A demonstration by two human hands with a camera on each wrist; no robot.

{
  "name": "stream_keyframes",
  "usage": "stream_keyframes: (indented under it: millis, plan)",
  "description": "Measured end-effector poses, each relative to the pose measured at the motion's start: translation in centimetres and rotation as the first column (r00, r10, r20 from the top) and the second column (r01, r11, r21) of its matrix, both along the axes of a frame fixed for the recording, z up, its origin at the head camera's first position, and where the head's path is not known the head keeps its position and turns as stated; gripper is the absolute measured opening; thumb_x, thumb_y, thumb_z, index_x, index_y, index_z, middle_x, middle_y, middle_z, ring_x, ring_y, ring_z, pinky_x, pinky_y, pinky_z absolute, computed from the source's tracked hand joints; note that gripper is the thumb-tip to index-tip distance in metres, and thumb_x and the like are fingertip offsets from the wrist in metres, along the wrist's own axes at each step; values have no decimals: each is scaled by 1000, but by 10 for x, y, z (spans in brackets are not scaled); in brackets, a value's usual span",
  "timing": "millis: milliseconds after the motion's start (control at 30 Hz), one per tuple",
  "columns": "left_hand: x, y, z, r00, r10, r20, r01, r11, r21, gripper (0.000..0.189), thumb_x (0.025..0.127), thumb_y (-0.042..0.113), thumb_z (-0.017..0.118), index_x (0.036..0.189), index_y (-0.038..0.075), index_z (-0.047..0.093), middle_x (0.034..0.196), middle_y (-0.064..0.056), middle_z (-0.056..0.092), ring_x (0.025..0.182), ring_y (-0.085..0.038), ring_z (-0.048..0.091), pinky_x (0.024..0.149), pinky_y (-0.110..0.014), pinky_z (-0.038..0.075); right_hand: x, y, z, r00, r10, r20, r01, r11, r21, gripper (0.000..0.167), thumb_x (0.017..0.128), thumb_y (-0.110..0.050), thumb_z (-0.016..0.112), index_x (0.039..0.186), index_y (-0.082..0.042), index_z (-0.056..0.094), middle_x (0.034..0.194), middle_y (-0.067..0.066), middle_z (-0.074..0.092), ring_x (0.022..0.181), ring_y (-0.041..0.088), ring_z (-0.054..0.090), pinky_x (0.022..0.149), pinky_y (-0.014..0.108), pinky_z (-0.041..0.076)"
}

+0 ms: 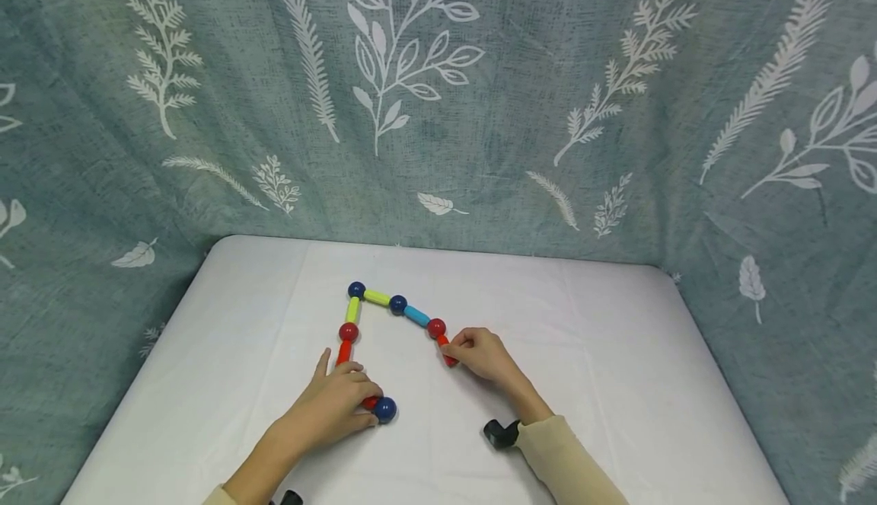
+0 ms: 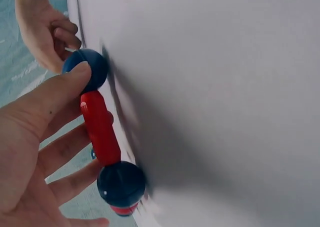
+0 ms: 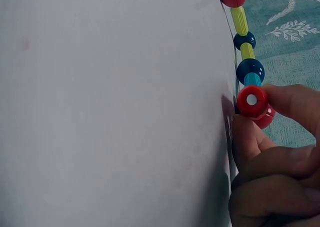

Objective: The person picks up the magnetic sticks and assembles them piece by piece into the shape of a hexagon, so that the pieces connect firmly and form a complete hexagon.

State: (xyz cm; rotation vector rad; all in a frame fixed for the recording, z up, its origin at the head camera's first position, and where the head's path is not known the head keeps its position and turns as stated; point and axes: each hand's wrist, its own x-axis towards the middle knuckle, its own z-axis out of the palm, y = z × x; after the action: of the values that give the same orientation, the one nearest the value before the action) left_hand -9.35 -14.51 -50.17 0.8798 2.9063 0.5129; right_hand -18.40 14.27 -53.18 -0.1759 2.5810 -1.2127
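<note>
A bent chain of coloured magnetic rods and balls lies on the white table. My left hand [image 1: 329, 406] is at its near left end, the thumb on a blue ball [image 2: 100, 69] and the other fingers behind it and the red rod [image 2: 101, 129]. Another blue ball [image 2: 121, 184] joins the rod's other end, hidden under the hand in the head view. My right hand [image 1: 485, 354] pinches a red rod [image 1: 447, 353] between thumb and forefinger. Its white-centred end [image 3: 252, 100] faces the right wrist camera. A red ball [image 1: 436, 328] sits at its far end.
Between the hands, the chain runs through a red ball [image 1: 349, 332], yellow-green rods [image 1: 377, 297], blue balls [image 1: 398, 305] and a light blue rod [image 1: 416, 316]. A leaf-patterned cloth [image 1: 438, 109] hangs behind the white table [image 1: 617, 353]. Black wrist devices [image 1: 502, 434] sit near the sleeves.
</note>
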Motion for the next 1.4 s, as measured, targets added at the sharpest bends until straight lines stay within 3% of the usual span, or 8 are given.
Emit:
stream_keyframes:
  millis: [133, 233, 333, 433, 667, 1033, 1400]
  plan:
    - [-3, 9, -5, 999, -36, -8, 36, 999, -3, 30, 81, 35, 84, 105, 18, 75, 101, 5, 72, 118, -28, 57, 108, -68, 19, 4, -3, -1, 997, -7, 83, 11, 999, -51, 21, 89, -33, 75, 85, -13, 71, 64, -2, 60, 51, 11, 42, 48, 26, 33]
    - [-6, 15, -7, 999, -50, 5, 50, 999, -6, 31, 83, 36, 83, 105, 15, 76, 99, 3, 72, 114, -27, 59, 109, -57, 31, 7, -5, -2, 988, -5, 154, 22, 994, -105, 21, 90, -33, 75, 87, -12, 72, 63, -1, 57, 43, 11, 37, 41, 24, 31]
    - [-9, 22, -8, 999, -49, 9, 49, 999, -17, 33, 84, 37, 81, 105, 13, 76, 95, 3, 70, 103, -21, 61, 98, -43, 46, 10, -7, -2, 982, 13, 188, 15, 989, -150, 21, 91, -33, 74, 88, -12, 73, 64, -1, 57, 41, 10, 35, 39, 23, 29]
    - [-9, 28, -7, 999, -42, -2, 42, 999, -24, 35, 85, 39, 80, 107, 12, 75, 91, 4, 67, 88, -14, 59, 82, -33, 52, 11, -10, -5, 978, 38, 203, 4, 979, -202, 22, 91, -31, 74, 87, -9, 74, 65, 1, 60, 39, 9, 33, 38, 22, 29]
    - [-14, 38, -12, 999, -30, -41, 29, 1000, -10, 34, 87, 40, 78, 105, 12, 74, 80, 7, 60, 71, -8, 49, 64, -26, 46, 15, -18, -9, 973, 52, 224, 9, 965, -262, 21, 91, -27, 73, 87, -6, 74, 71, 4, 67, 38, 8, 32, 37, 21, 27]
    - [-19, 49, -14, 997, -25, -68, 24, 1000, -9, 34, 88, 42, 76, 106, 13, 74, 75, 10, 53, 67, -8, 46, 59, -24, 41, 20, -26, -8, 975, 41, 217, 28, 952, -303, 22, 91, -25, 73, 84, -4, 74, 71, 6, 68, 36, 6, 33, 36, 19, 26]
    - [-20, 58, -13, 996, -37, -84, 38, 999, 15, 32, 91, 42, 73, 103, 12, 74, 79, 8, 59, 67, -8, 48, 58, -23, 42, 23, -23, -5, 979, 26, 204, 35, 956, -290, 20, 91, -22, 72, 85, -3, 72, 68, 5, 67, 36, 6, 34, 35, 19, 27]
